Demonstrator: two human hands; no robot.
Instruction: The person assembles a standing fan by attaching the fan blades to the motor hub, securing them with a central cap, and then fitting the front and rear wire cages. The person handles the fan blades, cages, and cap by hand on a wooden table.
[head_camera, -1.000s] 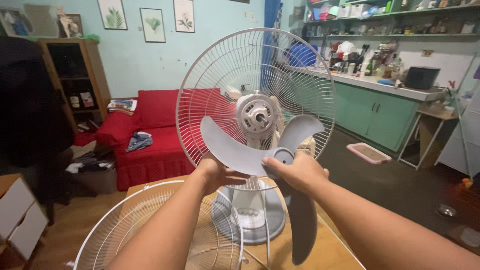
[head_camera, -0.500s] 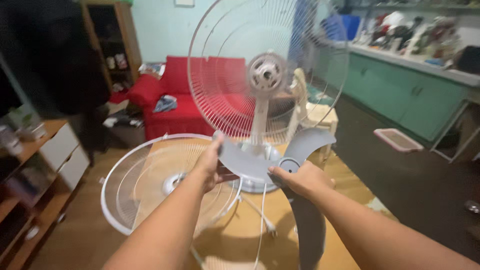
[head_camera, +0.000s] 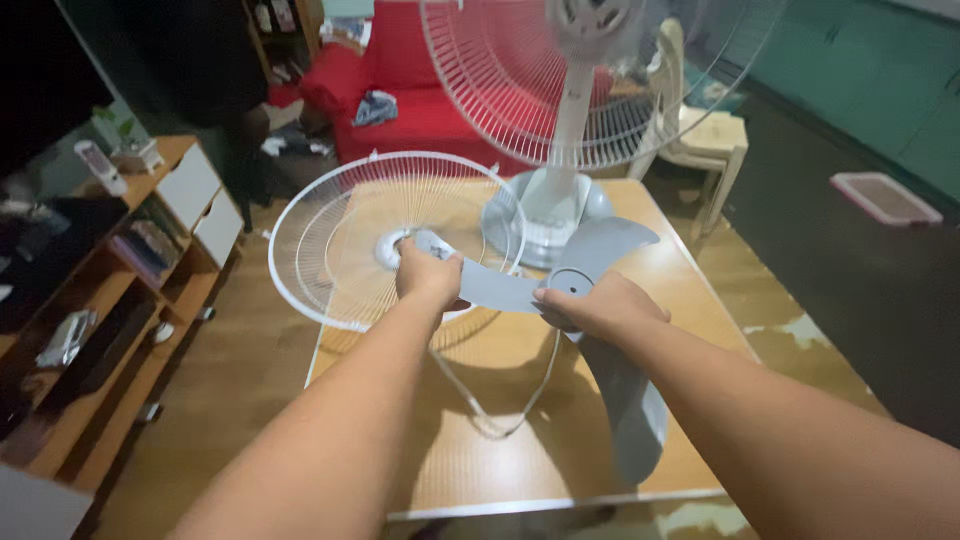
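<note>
- The right hand (head_camera: 598, 305) is closed over the hub and one blade root of a grey three-bladed plastic fan propeller (head_camera: 600, 330), fingers curled under it and thumb on top, so the grip is full
- The left hand (head_camera: 428, 275) is wrapped tight round the tip of another blade, knuckles up, no gap showing between fingers and plastic
- The propeller hangs in both hands just above the light brown wooden tabletop (head_camera: 520, 440), one long blade drooping toward the near edge; half a second ago it was held higher, close before the fan's motor, and a second ago higher again, so it has been carried down and away from the shaft and is now free of the fan
- A thin white cord (head_camera: 500, 420) loops over the tabletop beneath the hands
- Just beyond the left hand a round white wire guard (head_camera: 330, 235) lies flat, partly overhanging the table's left edge
- Behind the propeller stands the white pedestal fan (head_camera: 570, 120) on its round base, rear wire guard on, front open, nothing on its shaft
- Further off are a pale wooden chair (head_camera: 700, 130), a red sofa (head_camera: 400, 90) and, on the left, a low wooden shelf unit (head_camera: 150, 250)
</note>
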